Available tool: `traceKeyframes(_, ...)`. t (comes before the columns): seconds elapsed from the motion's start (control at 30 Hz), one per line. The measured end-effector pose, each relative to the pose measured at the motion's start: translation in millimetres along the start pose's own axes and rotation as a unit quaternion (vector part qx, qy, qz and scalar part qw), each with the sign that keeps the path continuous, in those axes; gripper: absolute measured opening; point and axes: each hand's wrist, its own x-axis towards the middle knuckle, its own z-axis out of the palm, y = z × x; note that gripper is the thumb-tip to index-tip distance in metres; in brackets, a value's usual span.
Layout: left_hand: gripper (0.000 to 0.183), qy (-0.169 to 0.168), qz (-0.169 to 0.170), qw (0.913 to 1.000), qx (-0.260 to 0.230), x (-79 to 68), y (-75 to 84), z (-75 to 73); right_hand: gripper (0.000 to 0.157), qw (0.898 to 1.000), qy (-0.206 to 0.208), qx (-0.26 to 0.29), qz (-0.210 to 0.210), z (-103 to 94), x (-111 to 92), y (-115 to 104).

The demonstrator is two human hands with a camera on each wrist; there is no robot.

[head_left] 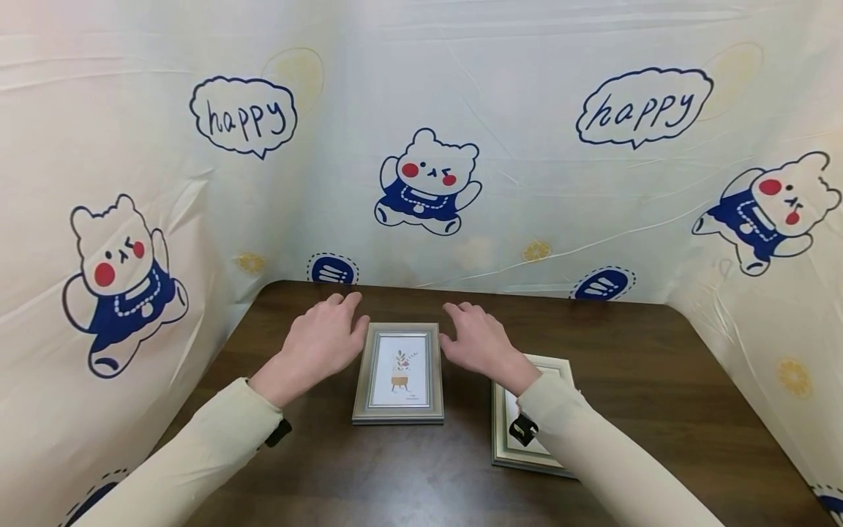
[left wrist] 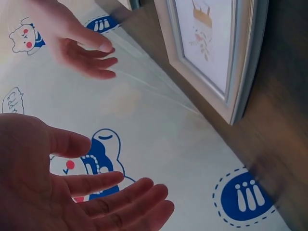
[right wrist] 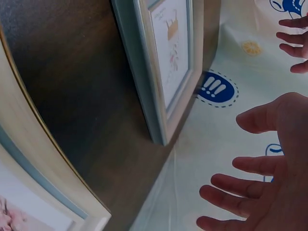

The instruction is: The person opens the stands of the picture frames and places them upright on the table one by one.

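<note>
A picture frame [head_left: 398, 369] with a potted-plant print lies face up on the dark table, between my two hands. My left hand [head_left: 324, 338] hovers at its upper left, fingers loosely extended and holding nothing. On the other side, my right hand [head_left: 479, 340] is beside the frame's upper right edge, likewise holding nothing. Both wrist views show spread, relaxed fingers apart from the frame. A second picture frame [head_left: 560, 369] lies to the right, partly hidden under my right forearm; the right wrist view shows pink flowers in its print [right wrist: 12, 219].
The brown wooden table [head_left: 316, 468] has rounded far corners. A pale curtain [head_left: 527, 212] with bear drawings and "happy" bubbles hangs behind it and at both sides. Small black devices are strapped at both wrists.
</note>
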Motion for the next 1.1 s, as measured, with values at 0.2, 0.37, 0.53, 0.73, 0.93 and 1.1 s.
traceKeyframes(0.2, 0.053, -0.009, 0.006, 0.9999, -0.01, -6.1, 2.2, 6.6, 0.056, 1.0, -0.026, 0.005, 0.016, 13.8, -1, 1)
traceKeyframes(0.37, 0.056, -0.024, -0.003, 0.9995, -0.018, -11.5, 2.0, 11.0, 0.058, 0.999, -0.036, 0.012, 0.024, 22.1, 0, 2)
traceKeyframes(0.53, 0.057, -0.036, -0.007, 0.999, -0.025, -14.3, 0.5, 15.1, 0.057, 0.999, -0.04, 0.017, 0.029, 24.9, 2, 3)
traceKeyframes(0.73, 0.055, -0.04, -0.01, 0.9987, -0.03, -17.2, -1.4, 19.0, 0.057, 0.999, -0.041, 0.023, 0.024, 26.9, 1, 2)
traceKeyframes(0.93, 0.055, -0.061, -0.022, 0.9971, -0.04, -20.3, -3.1, 21.7, 0.057, 0.999, -0.041, 0.024, 0.019, 32.1, 1, 0)
traceKeyframes(1.1, 0.056, -0.082, -0.027, 0.9933, -0.077, -23.6, -5.7, 26.8, 0.057, 0.999, -0.044, 0.03, 0.004, 37.2, 1, -1)
